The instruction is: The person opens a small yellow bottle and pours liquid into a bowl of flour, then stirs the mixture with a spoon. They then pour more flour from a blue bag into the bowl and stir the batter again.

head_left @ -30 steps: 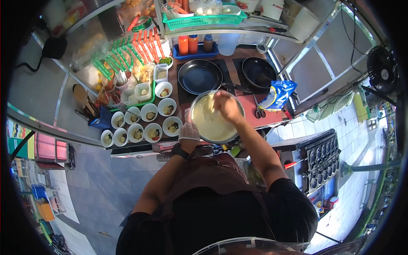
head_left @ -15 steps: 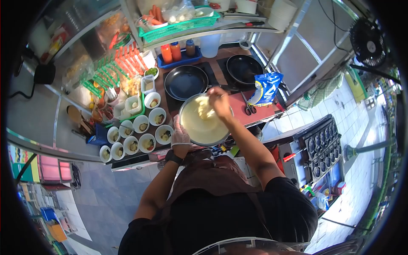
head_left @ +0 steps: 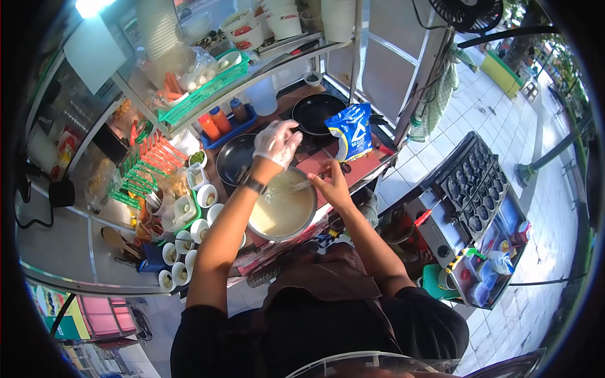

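A metal bowl (head_left: 313, 218) of pale, creamy batter sits at the front of the counter. My right hand (head_left: 332, 184) is at its right rim, fingers closed round what looks like a whisk (head_left: 302, 185), whose wires lean over the batter. My left hand (head_left: 277, 145), in a clear plastic glove, is raised above the bowl's back edge, beside the pans. Its fingers are loosely bent and apart, with nothing visible in them. Behind it lie one black pan (head_left: 233, 159) and a second black pan (head_left: 313, 113). A blue packet (head_left: 353, 132) stands right of them.
Several white cups (head_left: 184, 242) with food line the left side. Sauce bottles (head_left: 216, 121) stand in a blue tray behind the pans. A green basket (head_left: 205, 94) is on the shelf above. To the right is a molded griddle (head_left: 476, 189).
My left hand has left the bowl's side and risen over its back edge. My right hand has moved from over the batter to the right rim. The view has shifted right.
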A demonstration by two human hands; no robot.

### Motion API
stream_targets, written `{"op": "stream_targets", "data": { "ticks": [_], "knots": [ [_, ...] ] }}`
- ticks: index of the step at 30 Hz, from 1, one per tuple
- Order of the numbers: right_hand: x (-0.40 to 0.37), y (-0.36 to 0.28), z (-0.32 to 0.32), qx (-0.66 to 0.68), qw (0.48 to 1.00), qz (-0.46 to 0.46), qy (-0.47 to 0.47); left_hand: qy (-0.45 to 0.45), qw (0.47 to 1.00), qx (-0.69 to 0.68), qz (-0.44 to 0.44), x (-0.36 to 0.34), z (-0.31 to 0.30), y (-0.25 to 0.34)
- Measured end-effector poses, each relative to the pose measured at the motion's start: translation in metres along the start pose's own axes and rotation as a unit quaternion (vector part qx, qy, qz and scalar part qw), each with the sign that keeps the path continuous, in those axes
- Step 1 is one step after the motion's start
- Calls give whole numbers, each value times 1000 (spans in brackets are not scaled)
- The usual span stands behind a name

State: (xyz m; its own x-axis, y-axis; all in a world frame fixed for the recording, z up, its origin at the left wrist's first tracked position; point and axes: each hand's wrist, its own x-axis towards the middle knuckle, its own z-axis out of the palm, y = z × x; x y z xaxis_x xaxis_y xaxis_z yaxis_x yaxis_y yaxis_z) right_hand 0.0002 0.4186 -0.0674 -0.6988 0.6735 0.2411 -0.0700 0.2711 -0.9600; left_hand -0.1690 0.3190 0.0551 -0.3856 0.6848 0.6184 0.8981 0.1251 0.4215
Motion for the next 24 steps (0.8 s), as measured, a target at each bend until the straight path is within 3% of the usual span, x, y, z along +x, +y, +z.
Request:
{"op": "stream_targets", "data": {
  "ticks": [1, 6, 8, 10, 13, 14, 16, 17, 20, 22, 24],
  "knots": [
    [-6, 2, -5, -4, 1000, 15, 14, 1, 1000, -3, 30, 20, 24, -3],
    [-26, 16, -36, -57, 993, -56, 84, -63, 996, 56, 7, 84, 108, 0],
    [-35, 18, -50, -40, 996, 14, 85, -121, 991, 39, -38, 97, 132, -4],
    [-40, 33, -61, 0, 995, 14, 103, -157, 983, 47, -83, 104, 132, 12],
    [-46, 38, -82, 122, 979, 121, 106, -148, 987, 17, -59, 107, 125, 36],
    [-47, 38, -87, 195, 958, 175, 116, -149, 988, 11, -45, 109, 118, 48],
    [-45, 50, -98, 429, 862, 234, 134, -77, 995, -1, 65, 112, 102, 70],
    [-43, 52, -107, 481, 836, 244, 98, -61, 993, -11, 105, 114, 85, 85],
    [-34, 39, -123, 632, 721, 281, -49, 5, 963, -46, 264, 131, 37, 111],
    [-25, 30, -121, 689, 641, 262, -215, 26, 940, -78, 331, 137, 0, 126],
    [-16, 26, -102, 723, 558, 279, -297, 39, 922, -115, 369, 141, -30, 129]
  ]
}}
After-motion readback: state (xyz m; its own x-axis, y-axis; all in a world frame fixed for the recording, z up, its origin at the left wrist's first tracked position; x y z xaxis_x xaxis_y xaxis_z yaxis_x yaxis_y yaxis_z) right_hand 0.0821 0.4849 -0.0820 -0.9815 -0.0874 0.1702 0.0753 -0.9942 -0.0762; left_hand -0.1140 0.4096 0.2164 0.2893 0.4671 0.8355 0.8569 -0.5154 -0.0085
